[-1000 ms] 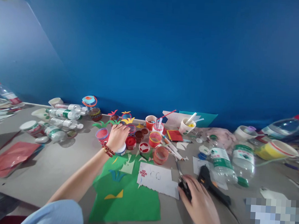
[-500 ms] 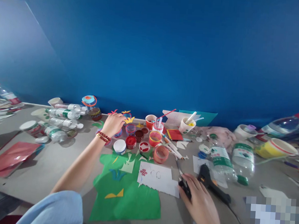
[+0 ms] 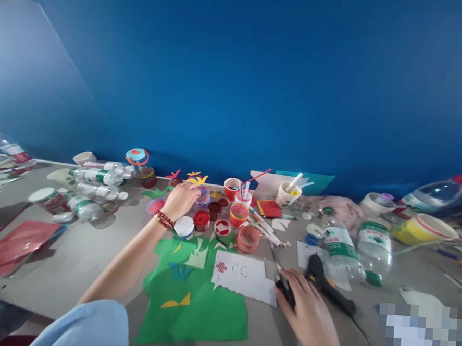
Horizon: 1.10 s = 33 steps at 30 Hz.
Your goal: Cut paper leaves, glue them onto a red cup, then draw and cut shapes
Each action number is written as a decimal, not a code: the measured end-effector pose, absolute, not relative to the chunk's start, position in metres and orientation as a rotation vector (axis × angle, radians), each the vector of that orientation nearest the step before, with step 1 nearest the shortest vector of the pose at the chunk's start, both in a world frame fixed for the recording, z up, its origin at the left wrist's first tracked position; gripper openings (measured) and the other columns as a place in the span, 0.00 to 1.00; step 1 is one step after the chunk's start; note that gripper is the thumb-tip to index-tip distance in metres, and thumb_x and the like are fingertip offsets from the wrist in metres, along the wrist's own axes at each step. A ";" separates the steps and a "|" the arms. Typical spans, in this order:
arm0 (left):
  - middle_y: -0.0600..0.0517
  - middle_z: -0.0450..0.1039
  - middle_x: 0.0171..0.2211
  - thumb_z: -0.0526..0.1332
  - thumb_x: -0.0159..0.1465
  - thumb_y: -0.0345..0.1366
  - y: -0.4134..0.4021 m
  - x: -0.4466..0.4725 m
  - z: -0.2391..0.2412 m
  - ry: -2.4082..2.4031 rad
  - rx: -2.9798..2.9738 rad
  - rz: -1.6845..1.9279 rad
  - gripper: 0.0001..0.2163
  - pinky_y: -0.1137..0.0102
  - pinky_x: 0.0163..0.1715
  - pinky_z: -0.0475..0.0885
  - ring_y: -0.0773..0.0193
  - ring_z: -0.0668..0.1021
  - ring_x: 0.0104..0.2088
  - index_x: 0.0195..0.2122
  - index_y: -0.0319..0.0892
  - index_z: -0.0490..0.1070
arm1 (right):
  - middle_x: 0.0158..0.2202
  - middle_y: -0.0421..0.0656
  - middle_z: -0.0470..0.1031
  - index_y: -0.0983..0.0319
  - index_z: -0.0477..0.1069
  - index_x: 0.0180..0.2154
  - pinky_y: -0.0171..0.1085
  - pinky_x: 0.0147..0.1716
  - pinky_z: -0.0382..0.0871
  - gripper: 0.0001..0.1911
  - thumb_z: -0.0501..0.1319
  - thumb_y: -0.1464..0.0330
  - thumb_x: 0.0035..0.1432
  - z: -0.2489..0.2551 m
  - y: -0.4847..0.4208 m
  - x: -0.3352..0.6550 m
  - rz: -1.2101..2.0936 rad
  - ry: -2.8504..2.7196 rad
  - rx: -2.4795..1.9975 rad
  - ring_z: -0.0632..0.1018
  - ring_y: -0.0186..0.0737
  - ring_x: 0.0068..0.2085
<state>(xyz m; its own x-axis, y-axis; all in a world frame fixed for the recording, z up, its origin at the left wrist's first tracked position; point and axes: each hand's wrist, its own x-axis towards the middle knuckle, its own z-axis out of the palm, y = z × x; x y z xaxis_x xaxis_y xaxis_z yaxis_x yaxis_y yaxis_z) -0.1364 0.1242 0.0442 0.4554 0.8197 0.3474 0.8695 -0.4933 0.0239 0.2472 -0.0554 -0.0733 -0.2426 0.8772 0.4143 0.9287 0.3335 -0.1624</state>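
My left hand (image 3: 181, 200), with a red bead bracelet at the wrist, reaches to the back of the table. Its fingers curl against a small purple-blue cup (image 3: 203, 197) topped with yellow paper leaves; the fingertips are partly hidden. A pink and purple cup (image 3: 156, 206) with green paper leaves stands just left of this hand. At the front right, my right hand (image 3: 301, 297) is closed around the black handles of scissors (image 3: 285, 291), whose blades point away. The scissors lie low over the table beside a white paper (image 3: 242, 274) with a red knot drawing.
Green paper (image 3: 198, 317) with cut scraps lies in front. Paint jars (image 3: 202, 220) and cups of brushes (image 3: 244, 196) stand behind it. A glue gun (image 3: 326, 286) with a cord and plastic bottles (image 3: 342, 243) are on the right. More bottles (image 3: 101, 175) lie on the left.
My left hand has shifted right and slightly nearer, from by the red leaves to the yellow-leafed cup. The green-leafed cup shows more fully. My right hand stays on the scissors.
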 end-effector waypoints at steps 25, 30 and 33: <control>0.48 0.74 0.35 0.51 0.69 0.33 0.064 -0.140 0.073 -1.349 -2.470 -0.664 0.12 0.64 0.39 0.67 0.59 0.73 0.37 0.38 0.45 0.76 | 0.48 0.51 0.76 0.61 0.69 0.49 0.47 0.45 0.73 0.18 0.53 0.57 0.64 -0.074 -0.054 0.249 -0.146 -2.149 -1.563 0.78 0.51 0.47; 0.49 0.74 0.33 0.53 0.69 0.33 0.043 -0.129 0.071 -1.307 -2.464 -0.771 0.11 0.65 0.37 0.67 0.61 0.73 0.34 0.38 0.44 0.76 | 0.49 0.51 0.76 0.61 0.69 0.49 0.47 0.45 0.73 0.19 0.52 0.57 0.64 -0.074 -0.054 0.249 -0.158 -2.145 -1.545 0.78 0.51 0.46; 0.49 0.75 0.33 0.55 0.67 0.31 0.029 -0.127 0.067 -1.302 -2.444 -1.023 0.09 0.66 0.37 0.70 0.62 0.75 0.34 0.39 0.44 0.75 | 0.49 0.51 0.76 0.61 0.68 0.49 0.47 0.45 0.73 0.19 0.52 0.56 0.64 -0.075 -0.054 0.250 -0.182 -2.147 -1.525 0.78 0.51 0.46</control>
<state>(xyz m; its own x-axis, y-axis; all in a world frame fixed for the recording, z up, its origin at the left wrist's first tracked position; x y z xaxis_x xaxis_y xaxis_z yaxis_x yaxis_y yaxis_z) -0.1271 0.0290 0.0667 0.3764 0.6585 0.6517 0.7892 -0.5964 0.1468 0.2498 -0.0538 -0.0750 -0.2503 0.8487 0.4659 0.9151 0.3645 -0.1725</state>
